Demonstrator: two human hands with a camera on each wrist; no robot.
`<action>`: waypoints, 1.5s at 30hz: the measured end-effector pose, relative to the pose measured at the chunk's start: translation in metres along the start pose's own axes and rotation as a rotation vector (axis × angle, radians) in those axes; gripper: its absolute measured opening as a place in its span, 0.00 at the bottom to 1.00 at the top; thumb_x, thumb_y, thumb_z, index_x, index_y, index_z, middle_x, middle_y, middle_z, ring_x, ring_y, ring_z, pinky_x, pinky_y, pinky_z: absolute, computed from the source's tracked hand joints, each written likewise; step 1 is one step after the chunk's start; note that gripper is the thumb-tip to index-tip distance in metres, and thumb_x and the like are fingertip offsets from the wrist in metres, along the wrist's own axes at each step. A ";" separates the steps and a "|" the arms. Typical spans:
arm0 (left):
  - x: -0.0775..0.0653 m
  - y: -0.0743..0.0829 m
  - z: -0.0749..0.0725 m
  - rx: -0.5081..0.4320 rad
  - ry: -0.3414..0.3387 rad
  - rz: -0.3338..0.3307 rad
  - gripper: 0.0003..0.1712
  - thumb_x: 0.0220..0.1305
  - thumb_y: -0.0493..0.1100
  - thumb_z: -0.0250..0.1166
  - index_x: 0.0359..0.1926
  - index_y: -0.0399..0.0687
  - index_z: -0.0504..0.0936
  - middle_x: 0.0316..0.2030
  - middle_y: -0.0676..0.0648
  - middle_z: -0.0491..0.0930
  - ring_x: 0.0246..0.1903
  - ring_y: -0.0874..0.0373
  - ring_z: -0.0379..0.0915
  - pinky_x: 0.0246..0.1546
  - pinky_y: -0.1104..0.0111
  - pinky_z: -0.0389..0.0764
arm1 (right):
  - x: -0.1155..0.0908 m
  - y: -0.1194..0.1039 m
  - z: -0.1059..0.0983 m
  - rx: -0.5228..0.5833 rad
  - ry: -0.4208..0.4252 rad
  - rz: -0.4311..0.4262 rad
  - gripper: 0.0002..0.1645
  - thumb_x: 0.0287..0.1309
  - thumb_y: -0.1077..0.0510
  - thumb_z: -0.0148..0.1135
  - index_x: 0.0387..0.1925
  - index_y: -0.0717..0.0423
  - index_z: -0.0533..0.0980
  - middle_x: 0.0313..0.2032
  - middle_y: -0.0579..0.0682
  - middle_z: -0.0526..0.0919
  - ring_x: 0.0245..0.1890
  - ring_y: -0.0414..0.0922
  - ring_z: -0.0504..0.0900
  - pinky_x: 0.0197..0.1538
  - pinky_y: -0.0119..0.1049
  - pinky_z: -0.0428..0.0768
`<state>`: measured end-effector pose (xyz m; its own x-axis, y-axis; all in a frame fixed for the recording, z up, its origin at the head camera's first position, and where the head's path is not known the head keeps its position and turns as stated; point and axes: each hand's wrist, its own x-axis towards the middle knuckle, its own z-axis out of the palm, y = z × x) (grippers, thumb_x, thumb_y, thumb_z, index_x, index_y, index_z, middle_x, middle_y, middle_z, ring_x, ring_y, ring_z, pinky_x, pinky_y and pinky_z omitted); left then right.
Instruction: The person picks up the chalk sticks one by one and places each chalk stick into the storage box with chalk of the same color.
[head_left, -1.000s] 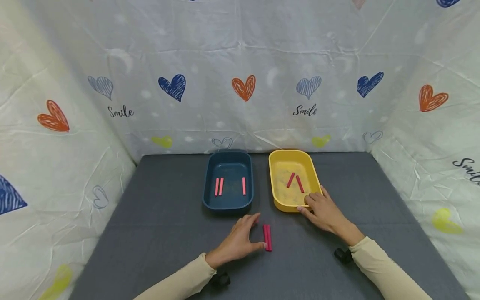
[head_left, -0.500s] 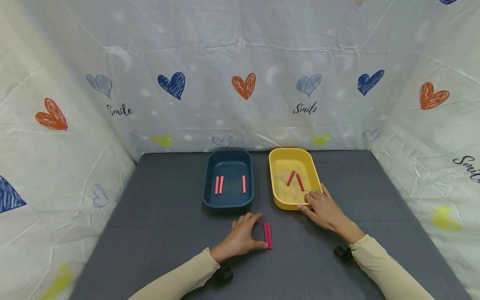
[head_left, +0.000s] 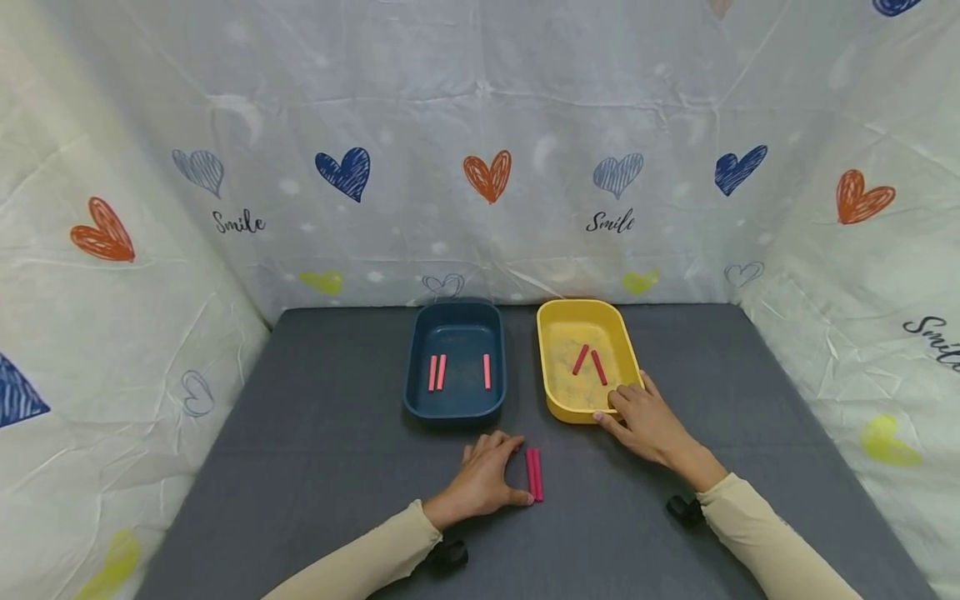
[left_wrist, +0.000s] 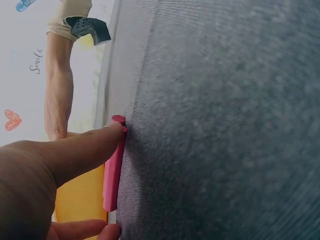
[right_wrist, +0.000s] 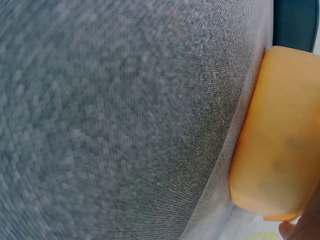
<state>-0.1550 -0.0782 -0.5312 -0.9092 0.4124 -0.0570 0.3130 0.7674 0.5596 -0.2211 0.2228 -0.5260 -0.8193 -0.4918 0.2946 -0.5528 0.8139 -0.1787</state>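
Note:
Two dark pink chalk-like sticks (head_left: 534, 475) lie side by side on the grey cloth. My left hand (head_left: 480, 479) is spread beside them, thumb at their near end and index fingertip close to the far end. In the left wrist view, the thumb (left_wrist: 95, 147) overlaps one end of the sticks (left_wrist: 114, 180), and a small gap shows between the other end and the fingertips. My right hand (head_left: 648, 421) holds the near right corner of a yellow tray (head_left: 573, 414), fingers over the rim and thumb outside. Two red sticks (head_left: 597, 367) lie in that tray.
A dark blue tray (head_left: 455, 411) stands left of the yellow one, with three light pink sticks (head_left: 487, 372) in it. Both trays sit near the back edge of the cloth-covered table (head_left: 330, 433). A white printed curtain (head_left: 420, 100) hangs behind and at both sides.
My left hand has shifted slightly right, its thumb coming to the near end of the dark pink sticks. The right hand, trays and sticks stay in place.

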 end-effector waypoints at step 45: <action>-0.004 0.005 -0.019 -0.091 0.008 0.026 0.47 0.44 0.56 0.80 0.65 0.47 0.73 0.54 0.47 0.72 0.50 0.55 0.64 0.50 0.60 0.76 | 0.002 0.001 0.002 -0.015 0.017 -0.021 0.18 0.66 0.40 0.57 0.28 0.45 0.69 0.25 0.40 0.70 0.32 0.43 0.74 0.71 0.64 0.55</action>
<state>-0.1547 -0.0855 -0.5121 -0.9036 0.4270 -0.0350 0.3103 0.7085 0.6339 -0.2240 0.2223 -0.5276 -0.8045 -0.5040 0.3142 -0.5678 0.8078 -0.1582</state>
